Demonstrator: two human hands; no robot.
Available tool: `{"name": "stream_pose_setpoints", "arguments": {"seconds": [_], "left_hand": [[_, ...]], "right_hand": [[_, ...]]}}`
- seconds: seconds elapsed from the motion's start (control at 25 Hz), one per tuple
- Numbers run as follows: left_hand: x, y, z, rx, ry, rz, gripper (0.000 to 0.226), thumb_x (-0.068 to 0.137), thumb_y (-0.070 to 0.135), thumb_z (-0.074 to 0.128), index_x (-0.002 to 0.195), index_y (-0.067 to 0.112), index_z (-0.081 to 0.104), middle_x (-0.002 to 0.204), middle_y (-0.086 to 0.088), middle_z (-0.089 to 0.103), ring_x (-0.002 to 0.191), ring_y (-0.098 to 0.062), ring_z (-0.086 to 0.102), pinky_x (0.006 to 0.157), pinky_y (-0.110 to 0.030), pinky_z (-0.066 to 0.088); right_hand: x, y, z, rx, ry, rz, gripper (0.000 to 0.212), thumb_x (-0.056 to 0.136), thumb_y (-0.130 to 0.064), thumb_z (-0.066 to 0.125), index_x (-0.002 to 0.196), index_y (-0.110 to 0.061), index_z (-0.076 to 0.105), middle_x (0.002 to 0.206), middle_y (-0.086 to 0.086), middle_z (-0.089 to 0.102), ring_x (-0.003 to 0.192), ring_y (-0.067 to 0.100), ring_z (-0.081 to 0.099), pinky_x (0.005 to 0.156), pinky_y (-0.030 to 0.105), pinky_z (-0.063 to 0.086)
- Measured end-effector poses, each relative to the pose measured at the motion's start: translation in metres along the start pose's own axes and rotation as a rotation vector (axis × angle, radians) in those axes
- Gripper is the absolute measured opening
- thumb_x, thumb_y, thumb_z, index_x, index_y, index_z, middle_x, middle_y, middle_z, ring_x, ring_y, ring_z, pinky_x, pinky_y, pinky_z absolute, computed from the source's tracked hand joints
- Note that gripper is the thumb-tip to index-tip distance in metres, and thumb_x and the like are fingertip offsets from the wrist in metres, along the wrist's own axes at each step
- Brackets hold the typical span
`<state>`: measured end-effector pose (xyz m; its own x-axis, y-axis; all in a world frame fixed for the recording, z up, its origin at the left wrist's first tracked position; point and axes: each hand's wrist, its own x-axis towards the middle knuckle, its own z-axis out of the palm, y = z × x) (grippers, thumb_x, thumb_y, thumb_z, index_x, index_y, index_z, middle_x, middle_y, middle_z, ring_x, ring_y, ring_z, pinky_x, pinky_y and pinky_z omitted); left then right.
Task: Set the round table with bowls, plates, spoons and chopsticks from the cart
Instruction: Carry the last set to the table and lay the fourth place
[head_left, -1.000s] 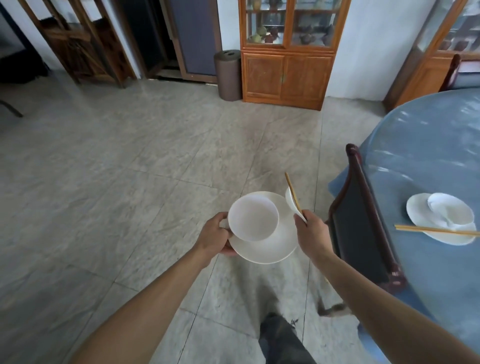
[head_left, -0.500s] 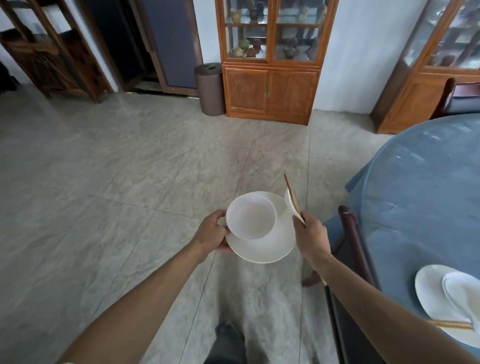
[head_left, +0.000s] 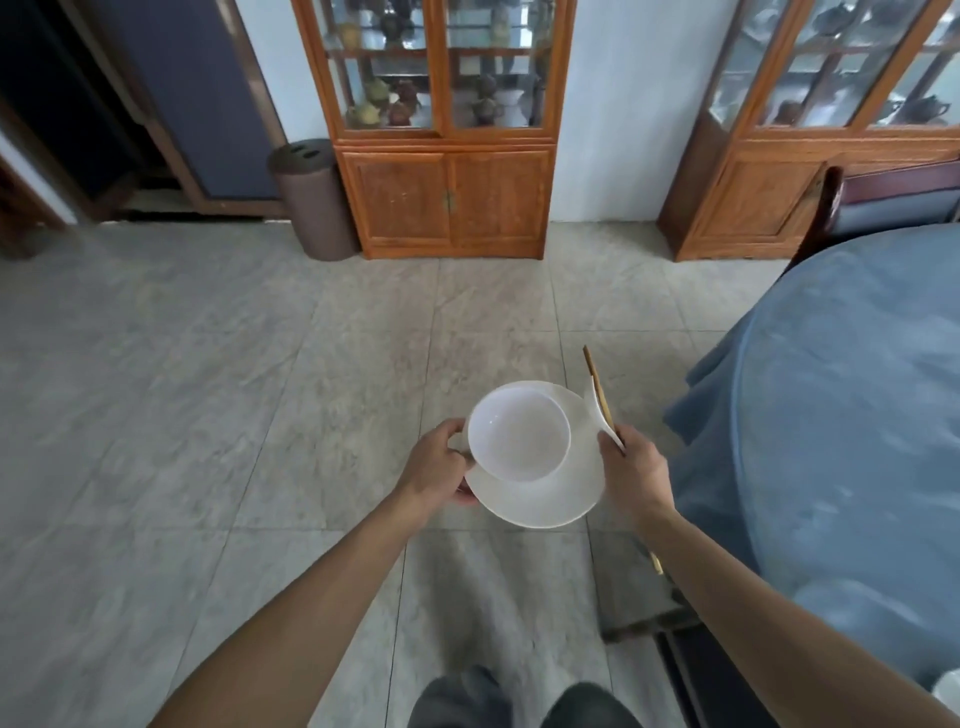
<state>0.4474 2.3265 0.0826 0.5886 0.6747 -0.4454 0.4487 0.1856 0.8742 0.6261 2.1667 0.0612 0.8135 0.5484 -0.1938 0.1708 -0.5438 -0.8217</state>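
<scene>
One place setting carried in both hands beside the round table.

At frame centre the left hand (head_left: 435, 464) grips the white plate (head_left: 540, 499) by its rim, thumb on top, steadying the bowl (head_left: 518, 435) stacked on it. The right hand (head_left: 632, 474) clenches the chopsticks (head_left: 597, 385) and white spoon (head_left: 598, 410) together, probably so that one trip serves. The blue-clothed table (head_left: 841, 426) fills the right. No writing is legible.
</scene>
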Motion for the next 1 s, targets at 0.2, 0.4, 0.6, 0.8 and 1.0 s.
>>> {"name": "stream_pose_setpoints", "arguments": {"seconds": [0.2, 0.4, 0.6, 0.8, 1.0], "left_hand": [[0.092, 0.043, -0.007, 0.016, -0.071, 0.001, 0.047, 0.086, 0.0, 0.049, 0.123, 0.027, 0.059, 0.092, -0.008, 0.073, 0.061, -0.023, 0.075, 0.051, -0.034, 0.059], [0.179, 0.085, -0.001, 0.042, -0.119, 0.007, 0.046, 0.087, -0.002, 0.048, 0.121, 0.026, 0.058, 0.093, -0.009, 0.072, 0.061, -0.02, 0.074, 0.049, -0.031, 0.058], [0.273, 0.138, 0.02, 0.077, -0.116, 0.016, 0.046, 0.087, -0.003, 0.048, 0.121, 0.026, 0.057, 0.092, -0.009, 0.071, 0.06, -0.02, 0.074, 0.05, -0.032, 0.058], [0.361, 0.196, 0.049, 0.118, -0.141, 0.023, 0.051, 0.087, -0.003, 0.047, 0.128, 0.025, 0.056, 0.098, -0.011, 0.072, 0.064, -0.022, 0.075, 0.053, -0.034, 0.059], [0.445, 0.252, 0.082, 0.142, -0.196, 0.029, 0.052, 0.087, -0.005, 0.045, 0.128, 0.026, 0.055, 0.094, -0.009, 0.072, 0.058, -0.018, 0.073, 0.05, -0.03, 0.057]], "right_hand": [[0.08, -0.026, 0.007, -0.007, 0.07, 0.063, 0.023, 0.102, -0.03, 0.04, 0.096, -0.021, 0.061, 0.081, -0.001, 0.066, 0.071, 0.018, 0.064, 0.052, 0.024, 0.05], [0.166, -0.036, 0.01, 0.01, 0.09, 0.104, 0.026, 0.101, -0.032, 0.04, 0.093, -0.02, 0.062, 0.08, 0.001, 0.067, 0.072, 0.021, 0.065, 0.06, 0.033, 0.056], [0.271, -0.046, -0.001, 0.03, 0.109, 0.108, 0.025, 0.101, -0.031, 0.04, 0.096, -0.018, 0.062, 0.077, -0.002, 0.063, 0.066, 0.014, 0.06, 0.049, 0.024, 0.044], [0.368, -0.058, -0.026, 0.053, 0.108, 0.12, 0.027, 0.101, -0.033, 0.04, 0.102, -0.018, 0.062, 0.084, 0.001, 0.065, 0.074, 0.02, 0.063, 0.063, 0.038, 0.058], [0.455, -0.064, -0.052, 0.073, 0.148, 0.139, 0.028, 0.102, -0.034, 0.04, 0.105, -0.017, 0.062, 0.087, 0.004, 0.067, 0.077, 0.023, 0.065, 0.072, 0.046, 0.06]]}}
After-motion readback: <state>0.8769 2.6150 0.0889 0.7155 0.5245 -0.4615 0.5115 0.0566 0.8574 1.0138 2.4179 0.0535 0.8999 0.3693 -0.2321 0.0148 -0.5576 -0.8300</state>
